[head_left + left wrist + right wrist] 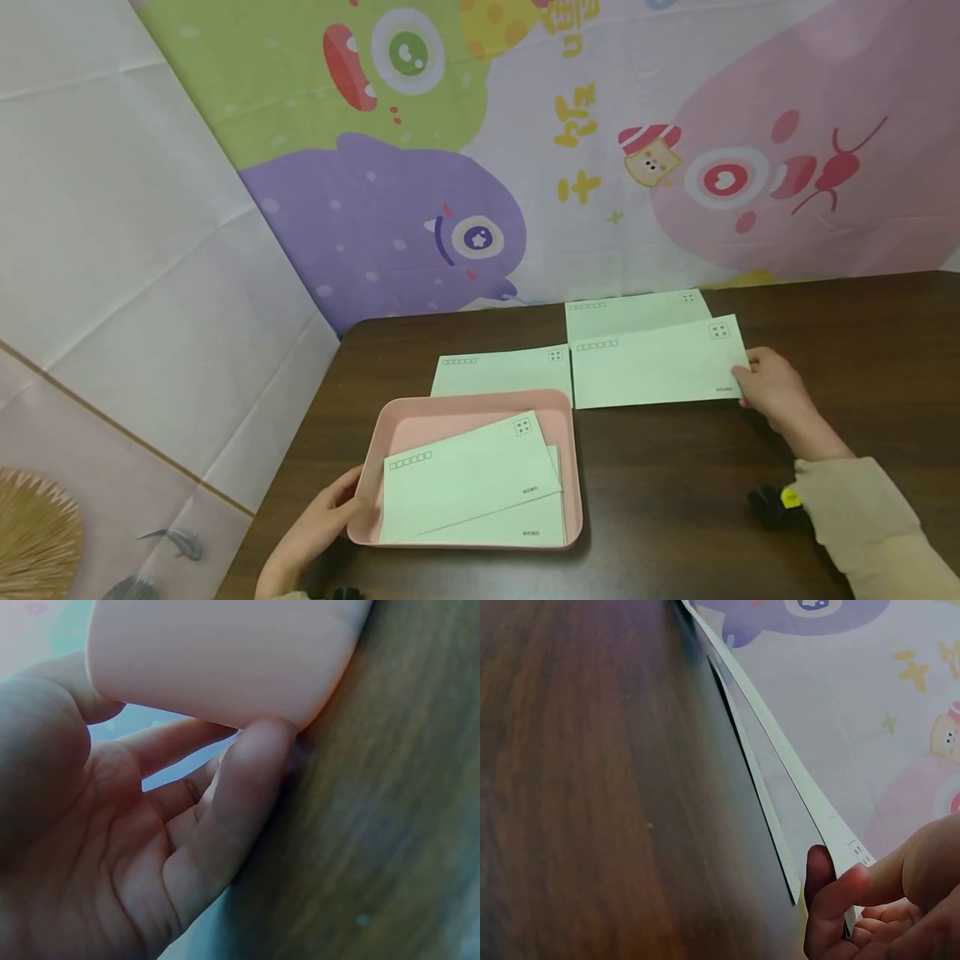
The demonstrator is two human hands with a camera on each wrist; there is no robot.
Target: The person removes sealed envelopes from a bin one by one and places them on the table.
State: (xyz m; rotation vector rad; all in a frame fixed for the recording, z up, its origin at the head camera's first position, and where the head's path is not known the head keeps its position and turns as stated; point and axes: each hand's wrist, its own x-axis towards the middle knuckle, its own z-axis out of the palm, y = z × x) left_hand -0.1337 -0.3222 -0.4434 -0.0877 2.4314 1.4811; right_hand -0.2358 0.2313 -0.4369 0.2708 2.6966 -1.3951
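A pale green envelope (652,367), pinched at its three o'clock end by the right hand (772,387), lies at two o'clock from the pink tray (450,412), its gripped end raised off the worktop (660,483). The left hand (322,512) grasps the tray's edge around eight o'clock. Overlapping envelopes (465,483) sit inside; a partly hidden envelope (506,375) shows at the tray's twelve o'clock, before a cartoon-printed cloth (540,142).
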